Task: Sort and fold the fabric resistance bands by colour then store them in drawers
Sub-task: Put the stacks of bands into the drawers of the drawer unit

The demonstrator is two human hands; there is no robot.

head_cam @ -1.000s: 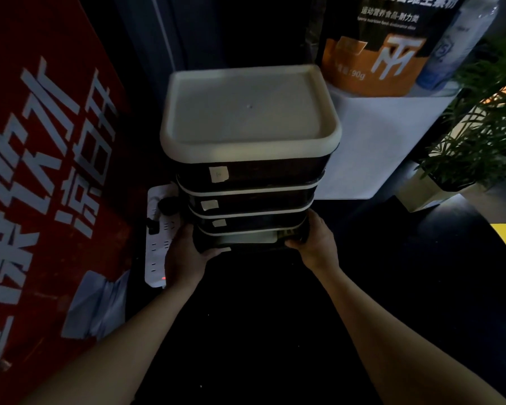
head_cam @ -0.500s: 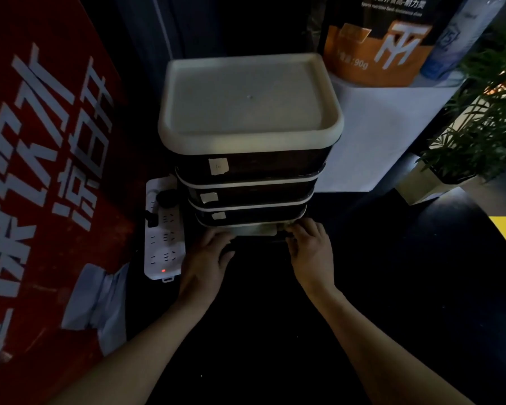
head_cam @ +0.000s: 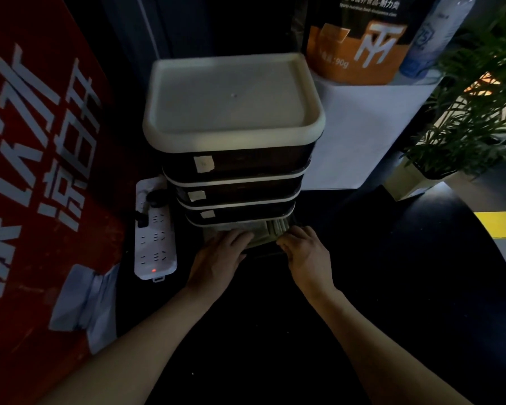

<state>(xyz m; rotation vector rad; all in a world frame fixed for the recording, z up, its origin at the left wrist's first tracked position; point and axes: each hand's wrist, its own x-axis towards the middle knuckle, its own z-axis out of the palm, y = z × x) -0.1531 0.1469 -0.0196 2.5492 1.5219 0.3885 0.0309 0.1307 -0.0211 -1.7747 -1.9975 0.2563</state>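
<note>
The pale grey-green folded fabric bands (head_cam: 260, 230) lie in the pulled-out dark bottom drawer (head_cam: 268, 252) of the white-topped four-drawer plastic stack (head_cam: 234, 133). Your left hand (head_cam: 219, 255) and right hand (head_cam: 306, 252) rest flat-fingered on them, gripping nothing. You're storing; next, probably push that drawer shut

A dark floor (head_cam: 392, 287) is carrying a stacked drawer unit (head_cam: 234, 159). A white power strip (head_cam: 155, 238) is lying on the floor just left of the unit, and a white cabinet (head_cam: 360, 133) is standing just right of it, with a potted plant (head_cam: 462, 118) sitting farther right.
</note>
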